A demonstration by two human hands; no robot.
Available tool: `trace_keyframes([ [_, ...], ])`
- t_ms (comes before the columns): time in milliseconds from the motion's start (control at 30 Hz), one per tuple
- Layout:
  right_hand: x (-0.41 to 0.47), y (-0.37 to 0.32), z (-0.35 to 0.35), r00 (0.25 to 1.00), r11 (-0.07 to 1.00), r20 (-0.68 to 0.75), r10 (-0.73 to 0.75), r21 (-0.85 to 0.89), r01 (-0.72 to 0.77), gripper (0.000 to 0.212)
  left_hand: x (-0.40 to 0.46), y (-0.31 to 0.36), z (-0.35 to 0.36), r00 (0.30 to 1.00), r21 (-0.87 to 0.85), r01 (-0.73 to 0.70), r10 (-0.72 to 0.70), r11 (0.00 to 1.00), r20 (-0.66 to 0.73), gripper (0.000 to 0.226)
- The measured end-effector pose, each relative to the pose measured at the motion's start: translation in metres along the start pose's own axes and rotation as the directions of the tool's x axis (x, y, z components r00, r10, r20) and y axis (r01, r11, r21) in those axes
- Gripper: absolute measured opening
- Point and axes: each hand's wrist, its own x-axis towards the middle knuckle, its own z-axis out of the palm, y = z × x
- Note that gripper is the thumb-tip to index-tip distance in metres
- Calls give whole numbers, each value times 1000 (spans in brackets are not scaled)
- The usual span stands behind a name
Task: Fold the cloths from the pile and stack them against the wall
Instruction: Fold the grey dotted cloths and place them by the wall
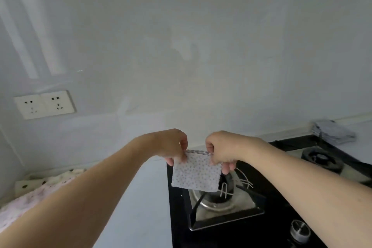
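A small white cloth with grey dots [196, 173] hangs folded in the air above the near burner. My left hand [174, 147] pinches its top left corner. My right hand [221, 152] pinches its top right corner. Both hands are raised in front of the white wall [181, 46]. A pile of cream and pink spotted cloths [34, 191] lies in the left corner of the counter, partly hidden by my left forearm. A stack of folded grey cloths [333, 132] sits against the wall at the far right.
A black gas hob [251, 233] fills the lower right, with a near burner [217, 201], a far burner [322, 158] and a knob [300, 229]. White counter [145, 197] runs left of it. A double wall socket [44, 103] is on the left.
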Motion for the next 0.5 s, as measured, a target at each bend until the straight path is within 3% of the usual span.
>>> trace_keyframes([
  [133, -9, 53, -50, 995, 991, 20, 102, 84, -104, 18, 34, 68, -15, 995, 2, -62, 62, 998, 82, 24],
  [233, -24, 104, -79, 987, 975, 30, 159, 152, -162, 23, 57, 128, -14, 988, 37, -120, 116, 992, 107, 15],
  [500, -67, 256, -151, 975, 940, -47, 217, 278, -196, 17, 109, 288, 3, 988, -41, -25, 31, 999, 153, 17],
])
